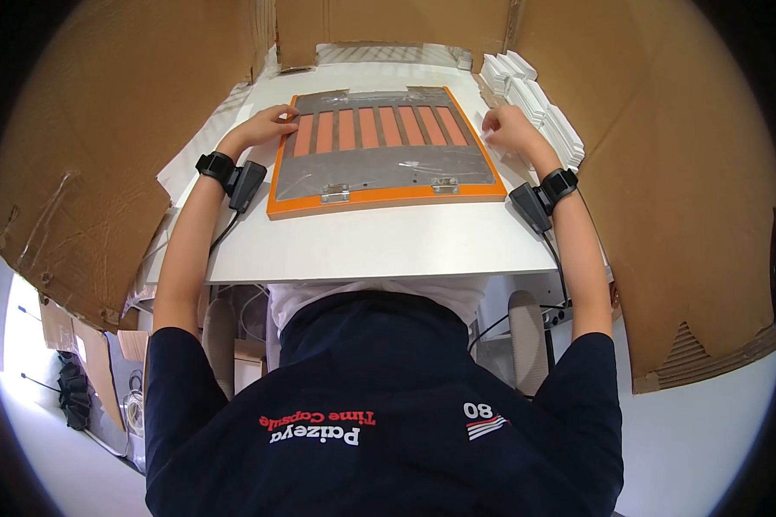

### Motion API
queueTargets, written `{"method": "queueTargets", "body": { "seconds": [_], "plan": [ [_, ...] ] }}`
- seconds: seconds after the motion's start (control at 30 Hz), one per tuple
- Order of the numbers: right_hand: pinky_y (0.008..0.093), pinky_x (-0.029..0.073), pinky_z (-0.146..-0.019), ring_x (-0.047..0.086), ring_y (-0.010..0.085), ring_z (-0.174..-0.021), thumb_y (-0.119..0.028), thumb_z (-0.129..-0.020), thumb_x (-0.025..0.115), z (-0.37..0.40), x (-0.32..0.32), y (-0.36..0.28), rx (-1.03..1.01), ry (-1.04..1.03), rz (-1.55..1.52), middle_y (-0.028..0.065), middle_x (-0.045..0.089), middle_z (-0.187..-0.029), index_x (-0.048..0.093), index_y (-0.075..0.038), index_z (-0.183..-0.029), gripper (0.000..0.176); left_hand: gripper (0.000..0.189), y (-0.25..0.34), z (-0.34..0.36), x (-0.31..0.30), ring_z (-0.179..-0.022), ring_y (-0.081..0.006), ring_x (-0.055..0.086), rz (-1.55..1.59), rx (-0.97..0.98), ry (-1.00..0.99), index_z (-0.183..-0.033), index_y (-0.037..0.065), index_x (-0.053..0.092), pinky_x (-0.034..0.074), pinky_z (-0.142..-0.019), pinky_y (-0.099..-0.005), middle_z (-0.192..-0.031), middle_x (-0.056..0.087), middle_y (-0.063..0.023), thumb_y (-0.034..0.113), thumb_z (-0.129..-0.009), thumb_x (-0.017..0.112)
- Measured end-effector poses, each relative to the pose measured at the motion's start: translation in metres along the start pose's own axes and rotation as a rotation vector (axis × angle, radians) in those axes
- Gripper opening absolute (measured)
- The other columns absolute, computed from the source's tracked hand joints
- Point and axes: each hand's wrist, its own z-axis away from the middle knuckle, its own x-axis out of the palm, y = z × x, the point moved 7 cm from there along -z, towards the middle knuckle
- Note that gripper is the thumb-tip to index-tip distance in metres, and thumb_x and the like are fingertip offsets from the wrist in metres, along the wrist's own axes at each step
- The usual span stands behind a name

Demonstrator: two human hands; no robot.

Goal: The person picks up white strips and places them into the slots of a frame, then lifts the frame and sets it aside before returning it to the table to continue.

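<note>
A flat orange-edged frame (388, 200) lies on the white table in front of me. Its grey top plate (353, 165) has a row of long slots, through which pinkish-orange strips show. Two metal hinges (335, 193) sit along the near edge. My left hand (267, 127) rests at the frame's upper left edge, thumb and fingers apart, fingertips touching the plate beside the first slot. To the right of the frame, my right hand (510, 129) is raised with its fingers curled together. Whatever they pinch, if anything, is too small to make out.
Stacks of white folded pieces (530, 99) stand along the table's right side, just beyond my right hand. Cardboard walls (664, 172) enclose the white table (388, 250) on the left, right and back. Cables run from black devices on both wrists.
</note>
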Motion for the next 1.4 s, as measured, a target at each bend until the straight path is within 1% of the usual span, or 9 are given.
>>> {"method": "queueTargets", "body": {
  "seconds": [0.07,0.27,0.37,0.57,0.77,0.87,1.1,1.33,1.4],
  "plan": [
    [0.0297,0.049,-0.067,0.061,0.0231,-0.072,-0.002,-0.060,0.067,-0.002,-0.011,-0.001,-0.008,0.139,-0.047,0.0132,0.065,-0.078,0.065,0.000,-0.081,0.021,0.042,-0.002,-0.001,0.001,-0.108,-0.0246,0.051,-0.009,-0.015,0.016,-0.122,0.008,0.050,0.041,-0.091,-0.0322,-0.118,0.054,-0.0129,0.025,-0.085,0.059],
    [0.0301,0.049,-0.068,0.061,0.0233,-0.074,-0.001,-0.059,0.069,0.003,0.006,-0.006,-0.019,-0.099,-0.003,0.0140,0.065,-0.079,0.066,0.000,-0.083,0.024,0.041,0.001,0.001,0.001,-0.105,-0.0242,0.053,0.025,-0.025,-0.015,-0.121,0.007,0.050,0.041,-0.090,-0.0319,-0.117,0.054,-0.0129,0.025,-0.085,0.059],
    [0.0301,0.049,-0.068,0.061,0.0235,-0.073,-0.001,-0.057,0.069,0.001,-0.007,-0.003,-0.027,0.100,-0.027,0.0139,0.065,-0.079,0.066,0.000,-0.082,0.025,0.041,0.003,0.001,0.000,-0.103,-0.0238,0.053,-0.033,-0.003,0.012,-0.121,0.007,0.050,0.041,-0.090,-0.0318,-0.116,0.055,-0.0127,0.025,-0.085,0.058],
    [0.0292,0.048,-0.068,0.061,0.0220,-0.072,-0.001,-0.058,0.068,0.003,0.006,-0.007,0.025,-0.125,-0.020,0.0128,0.064,-0.079,0.066,0.000,-0.081,0.023,0.041,0.004,0.002,0.000,-0.105,-0.0235,0.053,-0.012,0.007,0.006,-0.121,0.006,0.050,0.041,-0.089,-0.0319,-0.116,0.055,-0.0129,0.025,-0.085,0.058],
    [0.0286,0.048,-0.063,0.061,0.0192,-0.071,-0.006,-0.064,0.067,0.003,-0.028,-0.010,-0.063,0.336,-0.221,0.0113,0.065,-0.078,0.068,-0.002,-0.081,0.018,0.040,0.003,0.002,0.000,-0.106,-0.0228,0.052,0.010,-0.033,-0.022,-0.119,0.006,0.051,0.041,-0.089,-0.0325,-0.116,0.055,-0.0117,0.025,-0.084,0.059],
    [0.0276,0.048,-0.062,0.061,0.0139,-0.072,-0.010,-0.070,0.066,0.002,-0.033,-0.015,-0.121,0.381,-0.503,0.0064,0.066,-0.081,0.068,-0.003,-0.085,0.017,0.035,0.014,-0.003,-0.021,-0.109,-0.0217,0.051,-0.131,0.202,0.237,-0.116,0.005,0.053,0.041,-0.091,-0.0319,-0.116,0.055,-0.0102,0.021,-0.085,0.057],
    [0.0248,0.048,-0.077,0.060,0.0106,-0.081,-0.020,-0.078,0.064,0.015,-0.034,-0.081,-0.278,0.091,-0.841,0.0033,0.063,-0.103,0.062,-0.009,-0.110,0.033,0.030,0.088,0.016,-0.058,-0.114,-0.0190,0.049,0.503,0.464,0.275,-0.114,0.006,0.054,0.038,-0.097,-0.0322,-0.118,0.055,-0.0080,0.023,-0.090,0.050],
    [0.0263,0.046,-0.069,0.056,0.0117,-0.076,-0.021,-0.078,0.066,0.031,-0.017,-0.130,-0.470,-0.280,-0.918,0.0043,0.058,-0.086,0.048,-0.005,-0.127,0.055,0.039,0.155,0.035,-0.007,-0.115,-0.0188,0.048,0.517,0.539,-0.012,-0.118,0.007,0.053,0.038,-0.098,-0.0329,-0.123,0.051,-0.0081,0.032,-0.088,0.054],
    [0.0265,0.047,-0.070,0.057,0.0126,-0.078,-0.022,-0.078,0.067,0.036,-0.013,-0.141,-0.521,-0.313,-0.921,0.0055,0.059,-0.093,0.047,-0.006,-0.127,0.056,0.039,0.167,0.041,0.011,-0.114,-0.0188,0.049,0.523,0.527,-0.084,-0.119,0.006,0.053,0.039,-0.097,-0.0331,-0.122,0.051,-0.0090,0.029,-0.087,0.055]
  ]
}}
